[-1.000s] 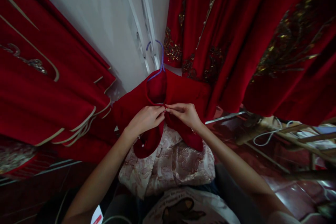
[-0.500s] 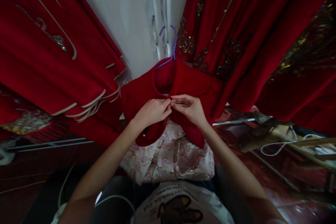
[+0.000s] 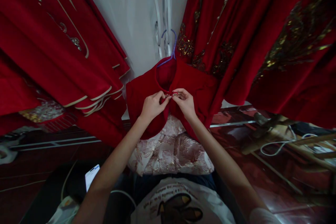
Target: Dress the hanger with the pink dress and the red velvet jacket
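A small red jacket hangs in front of me on a purple hanger. At its neck opening is a beaded fastening with a shiny piece on either side. My left hand pinches the left piece between thumb and fingers. The right piece is in the fingertips of my right hand, which is also closed in a pinch. Both hands' fingertips almost meet at the front edges, and they hide part of the fastening. Below the jacket hem shows shiny pale pink fabric.
Red garments with pale piping hang on the left, and red garments with gold beading on the right. Behind is a white surface. A phone lies near my left forearm. Wooden bars and a white cable are at right.
My fingers have spread slightly apart across the neck opening, so beads now show at both hands' fingertips. My left hand's thumb and fingers have shifted grip. The view has tilted slightly, uncovering the phone.
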The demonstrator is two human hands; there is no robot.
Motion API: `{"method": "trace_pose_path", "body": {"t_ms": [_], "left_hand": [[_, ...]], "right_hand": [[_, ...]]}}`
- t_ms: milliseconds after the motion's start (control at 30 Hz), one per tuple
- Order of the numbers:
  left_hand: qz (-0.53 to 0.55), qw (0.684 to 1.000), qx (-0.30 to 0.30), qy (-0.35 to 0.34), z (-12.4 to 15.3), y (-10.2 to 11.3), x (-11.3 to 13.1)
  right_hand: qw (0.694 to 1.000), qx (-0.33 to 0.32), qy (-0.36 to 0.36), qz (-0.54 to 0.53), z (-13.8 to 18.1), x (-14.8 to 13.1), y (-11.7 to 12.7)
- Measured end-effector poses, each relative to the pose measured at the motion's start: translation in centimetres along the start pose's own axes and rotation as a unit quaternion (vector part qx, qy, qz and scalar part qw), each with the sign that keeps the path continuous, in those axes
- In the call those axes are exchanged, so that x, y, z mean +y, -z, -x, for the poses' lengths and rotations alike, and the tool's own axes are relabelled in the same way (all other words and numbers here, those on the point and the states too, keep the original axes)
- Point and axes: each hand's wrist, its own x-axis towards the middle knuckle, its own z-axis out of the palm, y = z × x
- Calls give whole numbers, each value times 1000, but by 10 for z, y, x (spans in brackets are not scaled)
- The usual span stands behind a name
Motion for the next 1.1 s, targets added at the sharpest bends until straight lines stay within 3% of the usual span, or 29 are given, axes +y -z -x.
{"method": "trace_pose_path", "body": {"t_ms": [100,200,333,400,500,600,700,800,933,1033,1100], "left_hand": [[137,989,2,63,0,-5,2],[286,952,-15,110,7,-10,5],[411,890,-74,182,29,-17,7],[421,882,-81,196,40,-22,8],[354,912,-54,198,49,-30,12],[295,932,-53,204,51,-31,23],[326,919,-87,203,56,-25,43],[366,899,-78,225,66,-16,63],[434,863,-55,251,80,-10,76],[450,851,-20,269,86,-4,77],[441,848,29,293,88,4,77]], "right_hand": [[999,-47,-7,-18,-1,-2,5],[994,-111,13,-18,7,-1,17],[979,-142,78,125,31,13,43],[949,-137,115,259,44,23,55],[914,-102,116,376,55,29,68],[942,-96,84,312,53,22,77],[966,-167,48,194,49,3,86],[962,-219,30,162,49,-20,92],[940,-246,93,217,60,-45,88],[918,-225,165,281,71,-59,76],[921,-213,173,276,78,-65,66]]}}
